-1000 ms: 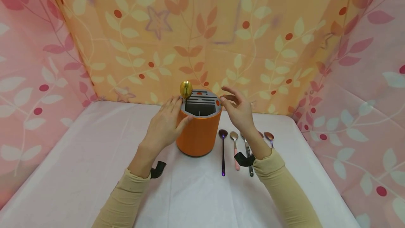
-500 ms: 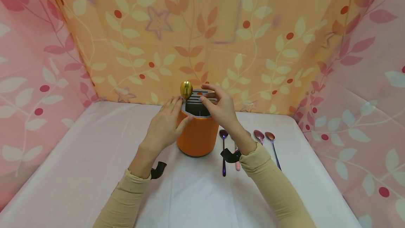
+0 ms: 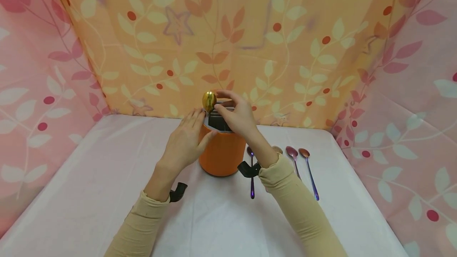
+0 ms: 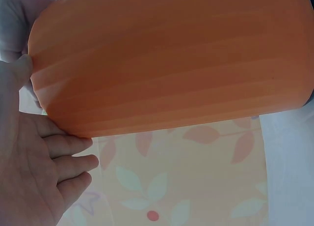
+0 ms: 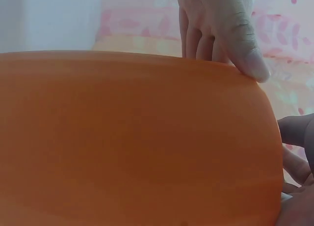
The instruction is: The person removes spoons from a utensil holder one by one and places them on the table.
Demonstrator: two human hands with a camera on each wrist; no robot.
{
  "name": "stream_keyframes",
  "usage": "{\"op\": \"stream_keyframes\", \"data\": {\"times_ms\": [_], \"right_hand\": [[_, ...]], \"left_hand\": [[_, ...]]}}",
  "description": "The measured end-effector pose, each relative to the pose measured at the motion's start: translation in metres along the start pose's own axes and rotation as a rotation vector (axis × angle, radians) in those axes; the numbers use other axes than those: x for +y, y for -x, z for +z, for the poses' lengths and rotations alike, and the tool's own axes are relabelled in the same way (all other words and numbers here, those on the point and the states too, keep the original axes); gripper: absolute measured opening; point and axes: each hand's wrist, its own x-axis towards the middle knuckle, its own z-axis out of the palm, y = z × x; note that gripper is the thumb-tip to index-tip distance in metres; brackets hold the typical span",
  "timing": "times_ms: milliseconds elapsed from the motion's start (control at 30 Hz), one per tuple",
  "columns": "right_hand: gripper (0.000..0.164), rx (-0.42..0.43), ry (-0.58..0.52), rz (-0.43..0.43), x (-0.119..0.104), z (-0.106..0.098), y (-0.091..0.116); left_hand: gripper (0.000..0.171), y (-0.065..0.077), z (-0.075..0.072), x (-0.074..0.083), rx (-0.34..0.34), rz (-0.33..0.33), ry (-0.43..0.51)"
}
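Note:
An orange cylindrical utensil holder (image 3: pixel 221 156) stands upright on the table, with a grey slotted top. From its left side a gold spoon (image 3: pixel 208 100) sticks up, bowl uppermost. My left hand (image 3: pixel 183 142) rests against the holder's left side, fingers fairly straight and thumb at the front rim. Over the slotted top, my right hand (image 3: pixel 237 116) has its thumb and forefinger apart beside the spoon's bowl; contact cannot be made out. The left wrist view shows the left fingers (image 4: pixel 73 164) extended along the orange wall. In the right wrist view, the right hand (image 5: pixel 297 152) is partly cut off.
Right of the holder lie a dark purple spoon (image 3: pixel 252 181), a reddish spoon (image 3: pixel 291 152) and a copper-bowled spoon (image 3: pixel 310 167) with a bluish handle. The right arm mostly covers another spoon (image 3: pixel 277 150). Patterned cloth (image 3: pixel 228 31) walls surround the white table (image 3: pixel 107 169).
My right hand has moved left from the holder's right rim, across the top, to beside the gold spoon. The left hand, holder and spoon have stayed in place.

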Motion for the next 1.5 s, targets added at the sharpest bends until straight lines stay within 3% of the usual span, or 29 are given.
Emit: {"op": "stream_keyframes", "data": {"times_ms": [400, 1133, 1500], "right_hand": [[0.038, -0.002, 0.042, 0.02, 0.001, 0.01, -0.004], [0.037, 0.015, -0.219, -0.02, 0.003, 0.001, 0.003], [0.038, 0.113, -0.291, -0.058, 0.0, -0.009, 0.009]], "left_hand": [[0.08, 0.0, -0.002, 0.002, 0.002, 0.004, -0.001], [0.08, 0.0, -0.001, 0.002, -0.011, -0.012, -0.004], [0.082, 0.0, -0.001, 0.002, -0.02, -0.024, -0.002]]}}
